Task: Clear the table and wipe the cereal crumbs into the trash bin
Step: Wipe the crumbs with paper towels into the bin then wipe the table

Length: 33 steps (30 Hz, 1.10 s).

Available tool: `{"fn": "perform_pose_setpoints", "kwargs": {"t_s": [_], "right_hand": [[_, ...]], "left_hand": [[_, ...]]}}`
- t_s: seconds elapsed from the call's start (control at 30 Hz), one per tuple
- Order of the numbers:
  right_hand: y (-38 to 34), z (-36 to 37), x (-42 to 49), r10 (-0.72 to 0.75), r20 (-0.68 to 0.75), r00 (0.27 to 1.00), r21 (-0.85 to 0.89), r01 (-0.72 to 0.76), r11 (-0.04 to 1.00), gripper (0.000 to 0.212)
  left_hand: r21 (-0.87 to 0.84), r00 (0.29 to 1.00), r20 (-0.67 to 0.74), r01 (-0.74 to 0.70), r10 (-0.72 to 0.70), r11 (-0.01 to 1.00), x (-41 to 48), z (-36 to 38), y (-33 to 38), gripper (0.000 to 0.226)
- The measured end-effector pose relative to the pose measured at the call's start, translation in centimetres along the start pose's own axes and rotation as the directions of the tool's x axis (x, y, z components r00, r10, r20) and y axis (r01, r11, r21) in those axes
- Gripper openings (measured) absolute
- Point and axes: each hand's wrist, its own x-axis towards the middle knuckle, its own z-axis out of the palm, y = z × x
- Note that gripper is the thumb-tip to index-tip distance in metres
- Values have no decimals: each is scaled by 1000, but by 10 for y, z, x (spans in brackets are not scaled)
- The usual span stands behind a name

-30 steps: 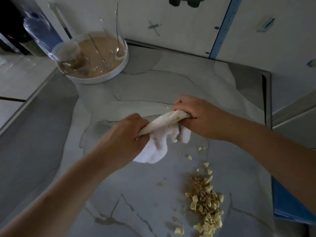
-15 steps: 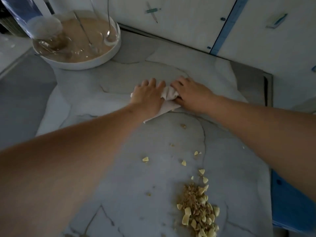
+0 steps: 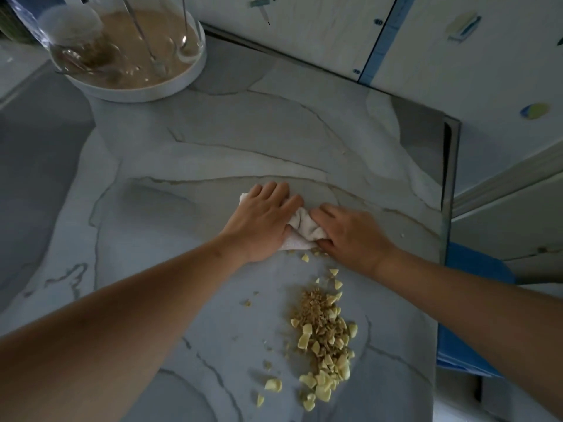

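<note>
A pale worktop (image 3: 182,239) with a grey marble pattern and thin dark veins fills the head view. It runs back to a white panelled wall crossed by a blue vertical strip (image 3: 380,41).

At the far left corner stands a round white tray (image 3: 143,93) with a tan inside, carrying clear glassware (image 3: 76,41) whose shapes are hard to separate in the dim light. A blue object (image 3: 466,345) shows past the worktop's right edge; what it is cannot be told.

Near the middle of the worktop lies a white cloth (image 3: 304,226), partly bunched, with both bare arms reaching to it. The left grip (image 3: 262,220) is released: its palm lies flat on the left part of the cloth, fingers straight and pointing away from the person, with a corner of cloth peeking out beyond them. The right grip (image 3: 353,236) is clenched on the cloth, pinching the bunched right part between curled fingers and thumb.

A few loose pieces (image 3: 304,257) lie just beside the cloth's near edge. Closer to the person, the cereal crumbs (image 3: 323,339) form a long heap of pale chunks and finer brown bits, apart from the cloth, with stray pieces scattered to its left.
</note>
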Motion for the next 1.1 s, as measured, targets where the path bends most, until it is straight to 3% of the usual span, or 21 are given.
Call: {"fn": "perform_pose_setpoints", "kwargs": {"t_s": [0.1, 0.23, 0.37, 0.5, 0.8, 0.93, 1.1], "right_hand": [[-11, 3, -26, 0, -43, 999, 47, 2, 999, 24], [-13, 5, -56, -58, -34, 998, 119, 62, 991, 44], [-13, 9, -80, -92, 6, 996, 148, 90, 985, 59], [-23, 14, -97, -76, -31, 997, 180, 81, 980, 57], [-61, 13, -148, -30, 22, 999, 232, 24, 972, 53], [-60, 9, -148, -78, 42, 996, 237, 66, 969, 56], [-40, 2, -141, 13, 45, 999, 165, -20, 986, 57]], "left_hand": [[8, 1000, -8, -30, 30, 1000, -17, 0, 14, 35], [11, 999, -25, -29, 30, 1000, -36, 1, 30, 32], [-19, 997, 58, -42, 43, 999, -55, 3, 37, 50], [-21, 989, 149, -18, 21, 1000, -75, 1, 48, 57], [-122, 988, 154, 32, -13, 992, -119, 0, 87, 59], [-88, 994, 99, -42, 51, 995, -117, -9, 87, 50], [-44, 996, 77, -45, 48, 998, -94, -22, 71, 31]]}}
